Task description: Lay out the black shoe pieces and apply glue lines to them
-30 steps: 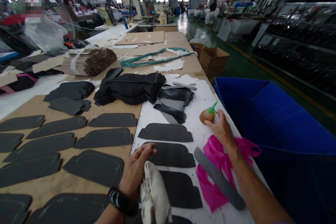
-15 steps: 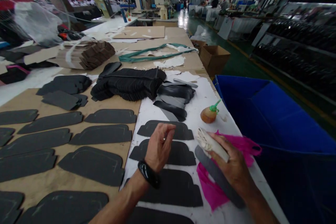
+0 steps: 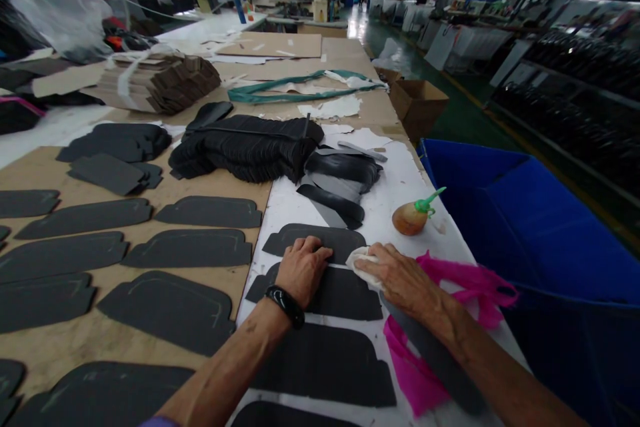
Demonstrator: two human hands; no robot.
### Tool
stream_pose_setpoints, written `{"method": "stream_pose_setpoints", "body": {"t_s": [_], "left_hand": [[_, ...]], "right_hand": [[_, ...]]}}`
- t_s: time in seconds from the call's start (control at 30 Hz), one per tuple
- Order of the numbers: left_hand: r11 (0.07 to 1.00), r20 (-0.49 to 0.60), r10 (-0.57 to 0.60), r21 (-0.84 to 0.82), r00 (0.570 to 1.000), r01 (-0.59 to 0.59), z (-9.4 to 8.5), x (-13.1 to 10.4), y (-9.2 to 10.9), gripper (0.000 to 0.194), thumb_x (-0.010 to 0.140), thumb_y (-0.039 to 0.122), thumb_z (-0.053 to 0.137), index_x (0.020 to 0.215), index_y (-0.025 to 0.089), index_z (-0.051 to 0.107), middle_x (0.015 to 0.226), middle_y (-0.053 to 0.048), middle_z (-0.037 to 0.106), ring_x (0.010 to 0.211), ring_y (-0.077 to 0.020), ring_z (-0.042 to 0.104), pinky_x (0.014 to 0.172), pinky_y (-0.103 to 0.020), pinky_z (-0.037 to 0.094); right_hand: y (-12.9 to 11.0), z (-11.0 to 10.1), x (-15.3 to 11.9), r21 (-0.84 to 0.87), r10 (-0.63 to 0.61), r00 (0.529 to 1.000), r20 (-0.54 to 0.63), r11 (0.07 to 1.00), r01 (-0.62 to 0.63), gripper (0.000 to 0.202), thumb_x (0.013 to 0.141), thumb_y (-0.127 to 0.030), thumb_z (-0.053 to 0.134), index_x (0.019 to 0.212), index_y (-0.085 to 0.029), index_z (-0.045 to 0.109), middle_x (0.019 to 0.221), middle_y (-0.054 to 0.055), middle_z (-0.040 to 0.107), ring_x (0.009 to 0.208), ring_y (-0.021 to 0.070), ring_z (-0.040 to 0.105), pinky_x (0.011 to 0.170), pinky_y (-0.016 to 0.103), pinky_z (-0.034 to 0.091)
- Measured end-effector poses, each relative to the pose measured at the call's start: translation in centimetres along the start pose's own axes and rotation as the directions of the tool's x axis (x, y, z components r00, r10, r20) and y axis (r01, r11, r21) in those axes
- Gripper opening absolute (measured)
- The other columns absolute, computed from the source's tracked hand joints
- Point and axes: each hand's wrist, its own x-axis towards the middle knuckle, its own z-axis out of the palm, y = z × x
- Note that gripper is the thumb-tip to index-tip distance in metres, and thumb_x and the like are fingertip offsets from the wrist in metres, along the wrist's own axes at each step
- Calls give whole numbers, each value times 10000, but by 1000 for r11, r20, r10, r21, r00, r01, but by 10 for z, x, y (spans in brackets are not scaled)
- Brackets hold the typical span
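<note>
My left hand (image 3: 303, 268), with a black band (image 3: 285, 305) at its wrist, rests palm down with its fingers on a dark grey cut panel (image 3: 333, 238). Folded white cloth (image 3: 364, 265) is gripped in my right hand (image 3: 400, 277), which presses it by the right end of that panel. Just nearer lies a second dark panel (image 3: 350, 293), partly under my left hand, then a larger one (image 3: 330, 363). A long grey strip (image 3: 430, 353) passes beneath my right forearm, over a magenta plastic bag (image 3: 413, 373).
A brown squeeze bottle (image 3: 410, 219) with a green nozzle stands near the right edge. Black pieces (image 3: 250, 147) are stacked beyond the panels. More panels (image 3: 187, 247) cover the brown board at left. A large blue bin (image 3: 500, 193) adjoins the table at right.
My right hand has moved left and turned palm down, bringing the cloth onto the far panel's right end. My left hand has lowered, its fingers now down on the panel.
</note>
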Motion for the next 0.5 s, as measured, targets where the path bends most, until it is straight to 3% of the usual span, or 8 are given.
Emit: {"method": "stream_pose_setpoints", "body": {"t_s": [0.27,0.5], "left_hand": [[999,16,-28,37,999,28,0,1,1,274,832,239,441,1054,310,585,1094,-34,514,963,-230,451,761,-364,391],[999,35,-39,37,999,38,-3,1,1,273,830,252,454,1064,316,579,1098,-33,507,973,-233,450,746,-363,390]], "right_hand": [[2,-9,16,-3,40,997,63,999,-40,340,763,-152,463,1008,-338,607,898,42,519,798,179,519,658,272,380],[3,-17,31,-6,83,993,88,997,-83,219,695,-139,499,839,-209,649,800,54,556,732,181,536,656,294,362]]}}
